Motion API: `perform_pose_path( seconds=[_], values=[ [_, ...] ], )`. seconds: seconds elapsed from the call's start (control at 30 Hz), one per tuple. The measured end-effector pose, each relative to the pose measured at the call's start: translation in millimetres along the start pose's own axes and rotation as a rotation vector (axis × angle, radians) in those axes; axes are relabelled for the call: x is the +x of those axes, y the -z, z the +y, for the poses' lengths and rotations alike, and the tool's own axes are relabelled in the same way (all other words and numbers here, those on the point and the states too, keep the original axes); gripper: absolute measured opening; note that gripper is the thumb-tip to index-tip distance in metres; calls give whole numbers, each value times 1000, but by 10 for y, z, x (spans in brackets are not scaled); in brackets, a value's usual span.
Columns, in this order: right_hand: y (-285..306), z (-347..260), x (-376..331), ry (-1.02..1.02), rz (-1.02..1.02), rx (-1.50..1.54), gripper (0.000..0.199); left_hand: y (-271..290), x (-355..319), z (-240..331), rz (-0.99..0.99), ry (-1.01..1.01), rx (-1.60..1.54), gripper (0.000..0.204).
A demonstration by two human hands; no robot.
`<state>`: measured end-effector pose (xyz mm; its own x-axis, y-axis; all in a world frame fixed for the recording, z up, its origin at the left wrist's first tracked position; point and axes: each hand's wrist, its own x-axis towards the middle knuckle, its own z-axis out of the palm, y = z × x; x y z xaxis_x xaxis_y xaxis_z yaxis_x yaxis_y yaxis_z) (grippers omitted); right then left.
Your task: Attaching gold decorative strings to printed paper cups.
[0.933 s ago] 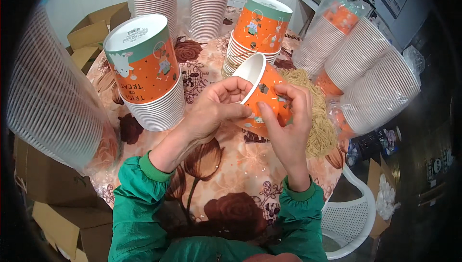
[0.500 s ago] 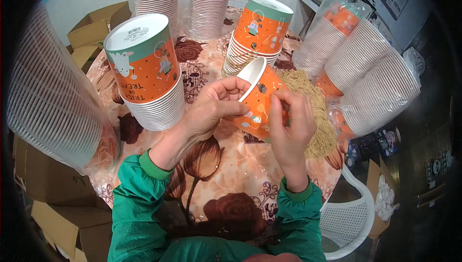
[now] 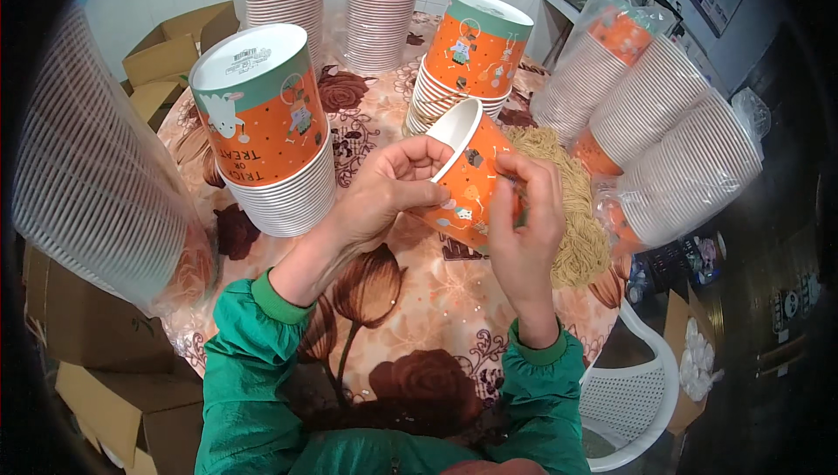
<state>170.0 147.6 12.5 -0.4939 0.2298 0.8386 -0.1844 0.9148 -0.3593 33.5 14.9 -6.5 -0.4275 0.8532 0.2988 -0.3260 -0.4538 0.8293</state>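
Note:
My left hand (image 3: 388, 189) grips an orange paper cup (image 3: 467, 180) by its white rim, tilted on its side above the table. My right hand (image 3: 524, 217) presses on the cup's outer wall near its base, fingers pinched on something small and dark that I cannot make out. Both arms wear green sleeves. A heap of tan string or raffia (image 3: 572, 204) lies just behind the right hand.
Upside-down stacks of orange cups (image 3: 266, 139) (image 3: 467, 51) stand on the floral tablecloth (image 3: 410, 300). Taller bagged stacks lean at the left (image 3: 96, 169), back (image 3: 380, 3) and right (image 3: 672, 134). Cardboard boxes (image 3: 166, 56) sit beyond the table; a white plastic chair (image 3: 633, 396) is at lower right.
My right hand has shifted on the cup's side, from fingers spread along it to a pinch near the base. The cup has tipped a little.

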Motion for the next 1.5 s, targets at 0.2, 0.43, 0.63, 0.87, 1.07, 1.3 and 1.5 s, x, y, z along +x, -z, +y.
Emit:
perform_pose_path(
  seconds=[0.2,0.43,0.63,0.87,1.07,1.3,1.5],
  values=[
    [-9,-53,-8,83,-59,-83,42,39,-1,-2,32,-4,-28,33],
    [-19,72,-44,125,-88,34,52,35,-4,67,27,-15,-54,34],
    [-66,-13,-29,30,-33,105,54,32,-13,91,-1,14,-48,33],
    [177,117,-30,117,-109,114,28,90,-10,-1,-76,-124,279,26],
    [247,298,91,50,112,-24,18,-36,-30,16,-125,-456,1037,31],
    [167,470,60,-498,39,459,40,-72,-23,-14,-162,-566,1150,35],
    [226,630,69,-587,-34,716,45,49,10,6,-221,-518,1181,33]
  ],
)
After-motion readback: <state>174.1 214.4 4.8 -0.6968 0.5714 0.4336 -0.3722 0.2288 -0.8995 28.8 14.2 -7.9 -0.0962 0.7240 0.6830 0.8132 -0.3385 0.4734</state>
